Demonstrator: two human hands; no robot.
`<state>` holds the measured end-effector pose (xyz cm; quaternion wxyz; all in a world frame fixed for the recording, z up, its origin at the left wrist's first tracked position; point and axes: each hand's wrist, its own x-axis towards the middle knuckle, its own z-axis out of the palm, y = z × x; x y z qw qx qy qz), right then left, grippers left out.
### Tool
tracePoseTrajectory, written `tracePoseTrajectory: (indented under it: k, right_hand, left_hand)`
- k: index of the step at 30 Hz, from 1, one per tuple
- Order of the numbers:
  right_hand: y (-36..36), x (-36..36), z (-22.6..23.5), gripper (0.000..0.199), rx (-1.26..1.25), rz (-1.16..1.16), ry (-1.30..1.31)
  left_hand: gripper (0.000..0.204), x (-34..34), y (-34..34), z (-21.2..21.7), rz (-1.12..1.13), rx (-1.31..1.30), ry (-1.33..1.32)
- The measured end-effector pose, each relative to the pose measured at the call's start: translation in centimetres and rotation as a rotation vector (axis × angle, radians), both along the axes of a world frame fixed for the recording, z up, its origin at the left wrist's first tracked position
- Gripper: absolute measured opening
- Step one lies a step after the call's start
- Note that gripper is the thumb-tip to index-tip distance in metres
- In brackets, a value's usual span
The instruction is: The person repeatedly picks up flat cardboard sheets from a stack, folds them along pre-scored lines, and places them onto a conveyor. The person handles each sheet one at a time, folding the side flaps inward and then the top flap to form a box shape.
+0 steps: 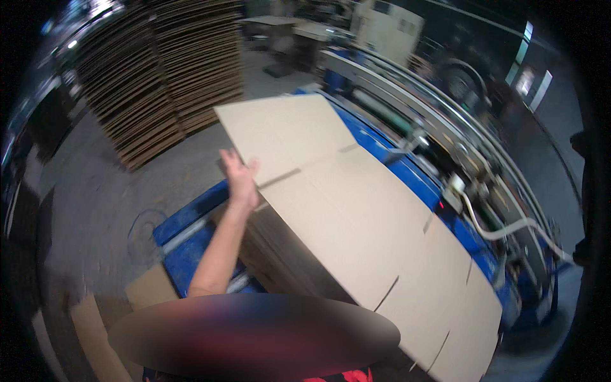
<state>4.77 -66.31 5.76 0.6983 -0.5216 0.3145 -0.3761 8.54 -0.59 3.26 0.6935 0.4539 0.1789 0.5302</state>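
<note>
A large tan cardboard sheet point(363, 210) with slots and crease lines lies slantwise in front of me, from the upper middle to the lower right. At its left edge, near one of the slots, is my left hand point(240, 181). The fingers point up and apart, and the thumb stands off toward the board. My palm seems to be against the sheet's edge, without a visible grip. Under the sheet shows the dark side of a stack point(286, 251). My right hand does not show; a blurred patch covers the lower middle.
A blue machine with rollers point(382, 114) and a pale hose point(490, 234) runs along the sheet's right side. Tall piles of cardboard point(159, 76) stand at the far left. A blue frame point(191, 216) is left of the stack, with cardboard pieces point(95, 331) at the lower left.
</note>
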Motion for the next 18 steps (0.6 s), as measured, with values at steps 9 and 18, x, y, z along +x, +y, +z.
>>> tracePoseTrajectory:
  k: [9,18]
  right_hand:
    - [-5.4,-2.8,-6.2,0.040,0.385,0.278,-0.024]
    - [-4.7,-9.9,-6.8,0.044,-0.322,0.262,0.421]
  left_hand:
    - [0.036,-0.8,3.0,-2.6,-0.562,-0.553,0.194]
    - [0.033,-7.1,-3.5,-4.7,-0.601,-0.029,0.560]
